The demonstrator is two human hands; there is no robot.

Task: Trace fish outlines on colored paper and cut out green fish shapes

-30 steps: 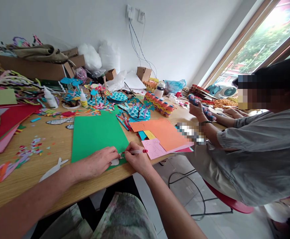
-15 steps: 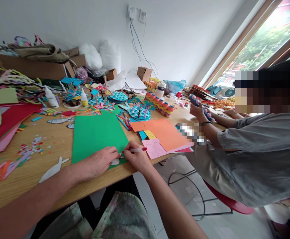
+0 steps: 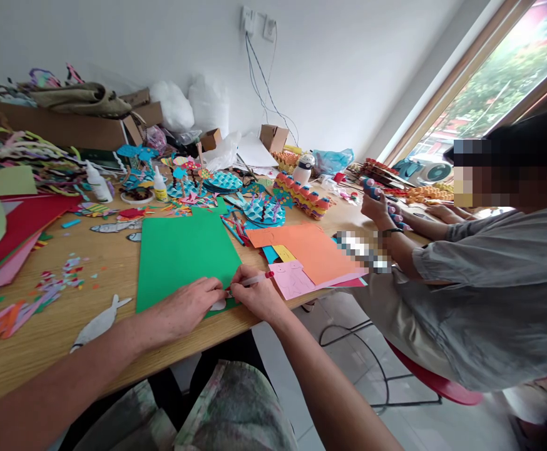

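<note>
A green sheet (image 3: 179, 250) lies near the table's front edge. My right hand (image 3: 253, 293) is closed around a pen (image 3: 257, 279) with a red end, its tip low over the sheet's lower right corner. My left hand (image 3: 196, 304) lies on the sheet, fingers together, pressing a small white cutout (image 3: 218, 305) that shows partly below the fingertips. Just right of my right hand are a pink sheet (image 3: 292, 282) with drawn outlines and an orange sheet (image 3: 323, 250).
A white fish-shaped cutout (image 3: 97, 322) lies by my left forearm. Glue bottles (image 3: 159, 185), blue paper crafts (image 3: 264, 212) and a striped egg-carton piece (image 3: 304, 197) stand behind the sheet. At the right sits a person (image 3: 494, 275) holding a craft piece.
The pen's red end has swung slightly left and up, and my right hand has shifted slightly left. My left hand stays on the sheet.
</note>
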